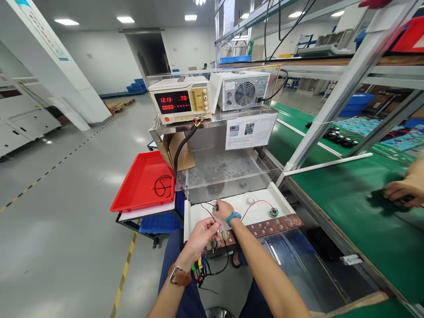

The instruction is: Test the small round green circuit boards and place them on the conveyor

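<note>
White plastic tray [265,198] in front of the wearer, w/ a brown studded strip [276,224] along its near edge. R hand [224,209], blue wristband [233,217], is over the tray's L half, fingertips closed on a small green PCB [215,207]; its underside's hidden. L hand [206,233], brown-strapped watch [179,274], has thumb & finger pinched on a thin red wire [208,213], just above the strip; exact wire tip too small to tell. Wire loops btwn the two hands. 2nd round green PCB [274,212] lies in the tray's R end, own red lead [256,204] arcing L from it. Behind, on a metal shelf: DC PSU [180,100], red digits 12.13 & 0.000, thick black cable [181,148] hanging off its front; fan-backed unit [244,90] beside it. L side: red tray [141,185] w/ coiled black wire [162,185]. Far R: co-worker's hand [406,190] on a dark item, green mat [347,212] below.
</note>
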Demonstrator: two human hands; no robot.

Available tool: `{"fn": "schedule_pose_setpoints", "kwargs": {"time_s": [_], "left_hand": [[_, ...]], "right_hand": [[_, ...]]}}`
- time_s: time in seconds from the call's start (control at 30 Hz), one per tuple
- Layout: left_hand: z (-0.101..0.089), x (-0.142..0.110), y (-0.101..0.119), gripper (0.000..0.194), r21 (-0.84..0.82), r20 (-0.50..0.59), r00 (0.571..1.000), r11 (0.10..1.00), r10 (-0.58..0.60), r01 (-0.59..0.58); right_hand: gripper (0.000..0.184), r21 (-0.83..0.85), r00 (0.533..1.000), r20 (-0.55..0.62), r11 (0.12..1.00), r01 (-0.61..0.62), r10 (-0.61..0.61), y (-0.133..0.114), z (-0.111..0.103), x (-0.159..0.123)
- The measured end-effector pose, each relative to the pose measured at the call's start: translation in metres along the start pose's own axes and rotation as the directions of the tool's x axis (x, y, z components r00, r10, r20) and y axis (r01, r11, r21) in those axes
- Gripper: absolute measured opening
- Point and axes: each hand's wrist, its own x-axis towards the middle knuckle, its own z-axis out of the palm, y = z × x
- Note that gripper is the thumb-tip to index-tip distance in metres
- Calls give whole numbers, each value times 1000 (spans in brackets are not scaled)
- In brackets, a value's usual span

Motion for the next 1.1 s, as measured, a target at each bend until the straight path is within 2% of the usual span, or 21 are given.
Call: {"fn": "schedule_pose_setpoints", "kwargs": {"time_s": [0.07, 0.17, 0.33, 0.8, 1.1], "left_hand": [[-3, 18, -9, 47, 95, -74, 996, 994, 52, -45], [-5, 36, -23, 34, 197, -148, 983, 977, 107, -76], [-3, 46, -39, 19, 315, -190, 969, 945, 158, -93], [-5, 59, -56, 31, 255, -182, 981, 967, 63, -15], [-5, 63, -60, 31, 202, -184, 983, 979, 3, 35]], "right_hand": [[35, 5, 1000, 15, 1000, -5, 4, 1, 0, 3], [36, 3, 1000, 31, 1000, 3, -3, 4, 0, 7], [36, 21, 998, 51, 999, 41, -42, 9, -1, 9], [37, 31, 999, 32, 999, 11, -12, 7, -5, 5], [39, 24, 1000, 18, 1000, 3, -4, 6, -5, 4]]}}
